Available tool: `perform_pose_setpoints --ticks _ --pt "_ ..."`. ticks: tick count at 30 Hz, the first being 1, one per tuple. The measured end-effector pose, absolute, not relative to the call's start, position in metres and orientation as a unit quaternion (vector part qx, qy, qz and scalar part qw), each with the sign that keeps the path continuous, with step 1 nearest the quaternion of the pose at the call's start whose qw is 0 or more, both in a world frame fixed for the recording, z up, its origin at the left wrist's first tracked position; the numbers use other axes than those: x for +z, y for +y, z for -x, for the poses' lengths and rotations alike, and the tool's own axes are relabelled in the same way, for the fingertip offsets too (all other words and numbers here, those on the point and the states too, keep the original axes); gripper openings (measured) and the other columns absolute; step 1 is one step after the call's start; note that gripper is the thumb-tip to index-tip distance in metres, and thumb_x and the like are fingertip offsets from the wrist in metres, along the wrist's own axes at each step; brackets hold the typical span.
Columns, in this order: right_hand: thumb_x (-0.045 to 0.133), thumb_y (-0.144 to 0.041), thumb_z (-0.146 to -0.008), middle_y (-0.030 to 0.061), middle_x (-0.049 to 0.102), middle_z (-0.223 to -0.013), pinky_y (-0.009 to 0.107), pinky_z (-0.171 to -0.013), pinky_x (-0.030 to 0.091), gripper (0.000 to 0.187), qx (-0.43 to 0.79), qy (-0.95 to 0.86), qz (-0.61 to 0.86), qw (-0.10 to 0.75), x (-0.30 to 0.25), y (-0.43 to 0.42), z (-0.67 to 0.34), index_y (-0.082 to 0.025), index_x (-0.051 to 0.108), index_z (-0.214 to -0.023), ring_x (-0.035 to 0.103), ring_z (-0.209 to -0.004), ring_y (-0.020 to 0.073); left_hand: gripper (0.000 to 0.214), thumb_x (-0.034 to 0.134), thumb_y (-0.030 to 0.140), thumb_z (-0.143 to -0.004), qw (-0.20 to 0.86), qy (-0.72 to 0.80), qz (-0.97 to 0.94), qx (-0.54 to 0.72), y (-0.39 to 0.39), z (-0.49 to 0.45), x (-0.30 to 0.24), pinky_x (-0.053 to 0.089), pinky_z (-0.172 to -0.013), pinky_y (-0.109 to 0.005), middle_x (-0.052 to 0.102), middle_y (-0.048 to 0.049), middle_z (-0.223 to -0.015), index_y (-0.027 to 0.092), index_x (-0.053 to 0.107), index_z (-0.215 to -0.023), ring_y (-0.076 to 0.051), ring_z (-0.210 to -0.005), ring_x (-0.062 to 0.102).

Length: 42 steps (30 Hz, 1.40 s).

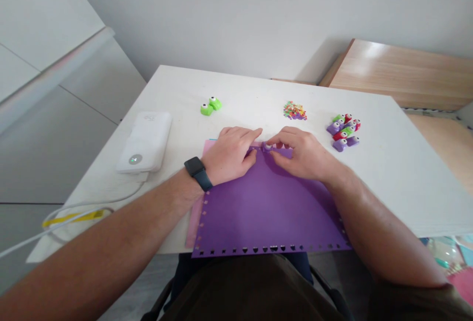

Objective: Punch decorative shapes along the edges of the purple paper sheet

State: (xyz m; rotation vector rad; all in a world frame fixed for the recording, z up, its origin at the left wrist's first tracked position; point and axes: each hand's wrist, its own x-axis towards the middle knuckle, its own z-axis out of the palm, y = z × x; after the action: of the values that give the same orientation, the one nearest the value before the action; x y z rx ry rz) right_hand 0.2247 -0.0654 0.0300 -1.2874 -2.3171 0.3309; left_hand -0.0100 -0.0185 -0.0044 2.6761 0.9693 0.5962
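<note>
A purple sheet of paper [254,207] lies in front of me, with small shaped holes punched along its side and near edges. Pink paper [194,225] shows beneath it at the left. My right hand [297,148] pinches a small purple craft punch [266,147] between thumb and fingers at the sheet's far edge. Resting on the upper left of the paper, my left hand [236,151] has its fingers stretched out and holds nothing. Its index fingertip is close to the punch; I cannot tell whether they touch.
A pile of colourful paper bits [294,111] lies beyond my hands. Two green punches [210,106] stand back left, and several purple, red and green punches [344,131] sit at the right. A white power bank [146,141] with a cable [121,196] is at the left.
</note>
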Motion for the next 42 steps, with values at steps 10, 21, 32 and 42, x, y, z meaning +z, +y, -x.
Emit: perform_pose_setpoints --ticks 10,21,32,42 --pt "0.067 -0.027 -0.095 0.0145 0.071 -0.113 0.045 -0.098 0.054 0.035 0.115 -0.836 0.494 0.210 0.014 -0.061 -0.227 -0.016 0.073 -0.128 0.067 -0.104 0.0279 0.041 0.058 0.036 -0.103 0.097 0.338 -0.919 0.179 -0.018 0.011 -0.003 0.046 -0.108 -0.050 0.074 -0.0143 -0.128 0.014 0.066 -0.137 -0.032 -0.122 0.066" --pt "0.060 -0.025 -0.103 0.0135 0.075 -0.112 0.044 -0.098 0.054 0.026 0.099 -0.841 0.490 0.206 0.010 -0.057 -0.229 -0.019 0.074 -0.124 0.068 -0.106 0.0275 0.037 0.062 0.039 -0.102 0.104 0.339 -0.918 0.180 -0.019 0.011 -0.002 0.047 -0.105 -0.048 0.075 -0.0129 -0.122 0.016 0.069 -0.131 -0.031 -0.117 0.066" --pt "0.062 -0.025 -0.102 0.0160 0.077 -0.117 0.048 -0.102 0.055 0.028 0.072 -0.823 0.520 0.218 0.006 -0.054 -0.232 -0.018 0.075 -0.125 0.071 -0.110 0.0306 0.032 0.064 0.033 -0.101 0.116 0.334 -0.917 0.187 -0.018 0.011 -0.005 0.048 -0.101 -0.047 0.074 -0.0112 -0.115 0.017 0.068 -0.129 -0.030 -0.112 0.065" --pt "0.064 -0.024 -0.101 0.0162 0.078 -0.118 0.047 -0.103 0.056 0.029 0.068 -0.813 0.533 0.224 0.012 -0.055 -0.234 -0.017 0.076 -0.126 0.072 -0.110 0.0311 0.029 0.056 0.015 -0.101 0.136 0.329 -0.913 0.202 -0.018 0.009 -0.006 0.050 -0.099 -0.046 0.075 -0.0099 -0.110 0.015 0.067 -0.128 -0.027 -0.105 0.068"
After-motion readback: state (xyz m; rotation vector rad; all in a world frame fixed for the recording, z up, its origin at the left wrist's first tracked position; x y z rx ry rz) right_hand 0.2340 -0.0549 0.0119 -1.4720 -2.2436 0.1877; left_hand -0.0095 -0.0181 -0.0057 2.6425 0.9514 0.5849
